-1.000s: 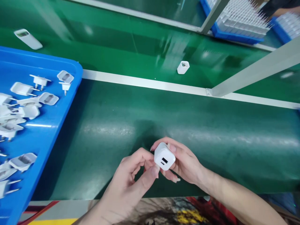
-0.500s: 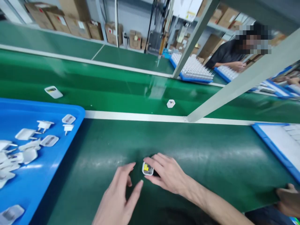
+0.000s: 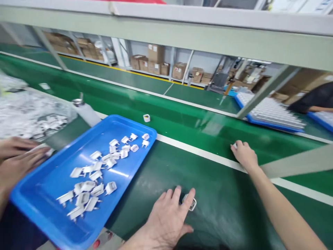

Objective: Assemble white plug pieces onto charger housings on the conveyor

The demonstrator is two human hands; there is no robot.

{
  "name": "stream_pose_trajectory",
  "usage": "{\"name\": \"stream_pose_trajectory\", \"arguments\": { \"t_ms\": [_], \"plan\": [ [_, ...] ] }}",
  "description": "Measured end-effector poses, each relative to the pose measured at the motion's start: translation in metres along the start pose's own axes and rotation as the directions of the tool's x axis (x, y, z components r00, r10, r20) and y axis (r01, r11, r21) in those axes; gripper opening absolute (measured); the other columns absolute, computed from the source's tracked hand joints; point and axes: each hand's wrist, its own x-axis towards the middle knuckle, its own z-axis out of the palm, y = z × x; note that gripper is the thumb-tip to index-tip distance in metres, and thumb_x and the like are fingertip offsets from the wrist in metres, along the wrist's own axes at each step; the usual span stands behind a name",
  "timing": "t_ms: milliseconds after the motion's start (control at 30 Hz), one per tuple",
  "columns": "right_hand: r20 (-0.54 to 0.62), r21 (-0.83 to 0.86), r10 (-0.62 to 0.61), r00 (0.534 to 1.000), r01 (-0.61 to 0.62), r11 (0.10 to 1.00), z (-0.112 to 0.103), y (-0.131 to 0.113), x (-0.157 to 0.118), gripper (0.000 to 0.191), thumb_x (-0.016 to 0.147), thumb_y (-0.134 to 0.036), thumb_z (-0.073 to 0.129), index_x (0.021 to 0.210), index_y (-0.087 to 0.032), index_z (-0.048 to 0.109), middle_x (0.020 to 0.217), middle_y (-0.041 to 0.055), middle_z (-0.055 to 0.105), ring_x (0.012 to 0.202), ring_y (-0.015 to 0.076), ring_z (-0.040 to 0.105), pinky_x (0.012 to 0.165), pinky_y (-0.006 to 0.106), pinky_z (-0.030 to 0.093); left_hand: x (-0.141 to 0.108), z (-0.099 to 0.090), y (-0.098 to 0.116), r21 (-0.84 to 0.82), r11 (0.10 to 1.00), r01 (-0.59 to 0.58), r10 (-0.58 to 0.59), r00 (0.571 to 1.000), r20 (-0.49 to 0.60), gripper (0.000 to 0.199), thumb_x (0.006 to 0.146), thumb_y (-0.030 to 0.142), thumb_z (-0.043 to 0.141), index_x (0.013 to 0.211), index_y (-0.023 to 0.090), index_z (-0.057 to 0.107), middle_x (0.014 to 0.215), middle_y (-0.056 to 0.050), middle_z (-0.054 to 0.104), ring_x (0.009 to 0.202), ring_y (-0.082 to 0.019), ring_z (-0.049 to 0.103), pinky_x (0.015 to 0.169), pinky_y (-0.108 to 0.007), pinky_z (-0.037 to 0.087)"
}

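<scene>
My left hand (image 3: 169,215) is over the dark green worktop with its fingers apart and the thumb stretched out. Under its index finger lies a small white charger housing (image 3: 193,204), partly hidden by the fingers. My right hand (image 3: 245,155) reaches out to the bright green belt, its fingers closed on another white charger housing (image 3: 235,145), of which only a bit shows. To the left, a blue tray (image 3: 62,152) holds several white plug pieces (image 3: 97,190) with pins.
One white housing (image 3: 146,118) stands on the belt (image 3: 182,121) behind the tray. At the left, a co-worker's hands (image 3: 23,156) are beside a heap of white parts (image 3: 23,111). A slanted post (image 3: 299,161) rises near my right forearm. Filled trays (image 3: 275,114) stand across the belt.
The view has swung left. My right hand has moved from the worktop out to the belt and closed on a housing there. My left hand now lies over a housing on the worktop.
</scene>
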Motion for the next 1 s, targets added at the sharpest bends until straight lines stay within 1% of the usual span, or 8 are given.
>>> {"name": "stream_pose_trajectory", "arguments": {
  "t_ms": [67, 133, 233, 333, 533, 700, 833, 1000],
  "plan": [
    [0.009, 0.101, -0.124, 0.992, 0.122, 0.987, 0.009, -0.013, -0.015, 0.043, 0.099, -0.035, 0.036, 0.120, -0.005, 0.059, 0.110, 0.0271, 0.065, 0.093, 0.0357, 0.069, 0.080, 0.051, 0.056, -0.007, -0.032, -0.024, 0.014, 0.999, 0.037, -0.036, 0.999, -0.040, 0.088, 0.083, 0.044, 0.078, 0.158, 0.029, 0.035, 0.144, -0.018, 0.058, 0.124, -0.038, 0.062, 0.100, -0.051, 0.055],
    [0.016, 0.214, -0.297, 0.955, 0.287, 0.934, 0.016, -0.029, -0.043, 0.041, 0.099, -0.043, 0.040, 0.124, -0.015, 0.058, 0.114, 0.0168, 0.068, 0.095, 0.0284, 0.070, 0.085, 0.042, 0.058, 0.006, -0.072, -0.053, 0.038, 0.995, 0.092, -0.084, 0.982, -0.171, 0.062, 0.097, 0.039, 0.061, 0.154, 0.022, 0.042, 0.137, -0.017, 0.062, 0.120, -0.032, 0.065, 0.100, -0.047, 0.054],
    [-0.045, 0.339, -0.575, 0.817, 0.554, 0.761, 0.027, -0.050, -0.093, 0.037, 0.101, -0.048, 0.044, 0.124, -0.023, 0.059, 0.113, 0.0094, 0.069, 0.098, 0.0242, 0.069, 0.085, 0.037, 0.058, 0.057, -0.124, -0.094, 0.020, 0.980, 0.198, -0.178, 0.917, -0.357, 0.038, 0.101, 0.028, 0.051, 0.127, 0.003, 0.064, 0.121, -0.017, 0.069, 0.112, -0.024, 0.068, 0.100, -0.035, 0.050],
    [-0.140, 0.374, -0.704, 0.696, 0.696, 0.613, 0.037, -0.054, -0.127, 0.033, 0.104, -0.043, 0.043, 0.126, -0.023, 0.057, 0.112, 0.0098, 0.067, 0.098, 0.0243, 0.068, 0.083, 0.039, 0.059, 0.112, -0.143, -0.120, -0.012, 0.966, 0.259, -0.238, 0.868, -0.436, 0.049, 0.104, 0.024, 0.027, 0.132, -0.007, 0.055, 0.136, -0.018, 0.060, 0.123, -0.018, 0.061, 0.104, -0.025, 0.044],
    [-0.282, 0.431, -0.635, 0.719, 0.686, 0.586, 0.038, -0.031, -0.157, 0.063, 0.100, -0.046, 0.056, 0.154, -0.022, 0.034, 0.132, 0.0173, 0.052, 0.118, 0.0298, 0.058, 0.094, 0.046, 0.056, 0.164, -0.131, -0.126, -0.044, 0.945, 0.324, -0.316, 0.870, -0.379, 0.036, 0.100, 0.017, 0.035, 0.111, -0.006, 0.061, 0.118, -0.005, 0.072, 0.101, -0.004, 0.068, 0.079, -0.006, 0.043],
    [-0.458, 0.285, -0.721, 0.519, 0.854, 0.434, 0.021, -0.051, -0.177, 0.049, 0.096, -0.035, 0.065, 0.140, -0.019, 0.051, 0.123, 0.0139, 0.063, 0.116, 0.0289, 0.056, 0.101, 0.047, 0.046, 0.179, -0.135, -0.108, 0.086, 0.948, 0.308, -0.264, 0.905, -0.334, 0.032, 0.098, 0.016, 0.038, 0.106, -0.003, 0.063, 0.105, -0.002, 0.076, 0.099, -0.006, 0.070, 0.063, -0.002, 0.034],
    [-0.318, 0.257, -0.791, 0.523, 0.850, 0.459, 0.025, -0.067, -0.187, 0.031, 0.100, -0.036, 0.059, 0.125, -0.017, 0.064, 0.122, 0.0112, 0.069, 0.118, 0.0276, 0.056, 0.104, 0.048, 0.039, 0.155, -0.122, -0.082, 0.236, 0.970, 0.059, 0.032, 0.931, -0.364, 0.056, 0.101, 0.029, 0.017, 0.122, -0.002, 0.059, 0.111, -0.002, 0.073, 0.110, -0.011, 0.067, 0.069, -0.007, 0.038],
    [-0.393, 0.324, -0.800, 0.453, 0.883, 0.340, 0.033, -0.057, -0.187, 0.026, 0.104, -0.033, 0.054, 0.124, -0.020, 0.064, 0.116, 0.0074, 0.071, 0.112, 0.0226, 0.060, 0.103, 0.044, 0.040, 0.088, -0.059, -0.048, 0.345, 0.906, -0.245, 0.264, 0.965, -0.009, 0.028, 0.101, 0.029, 0.052, 0.124, 0.017, 0.064, 0.091, -0.006, 0.074, 0.086, -0.019, 0.073, 0.076, -0.026, 0.054]
  ]
}}
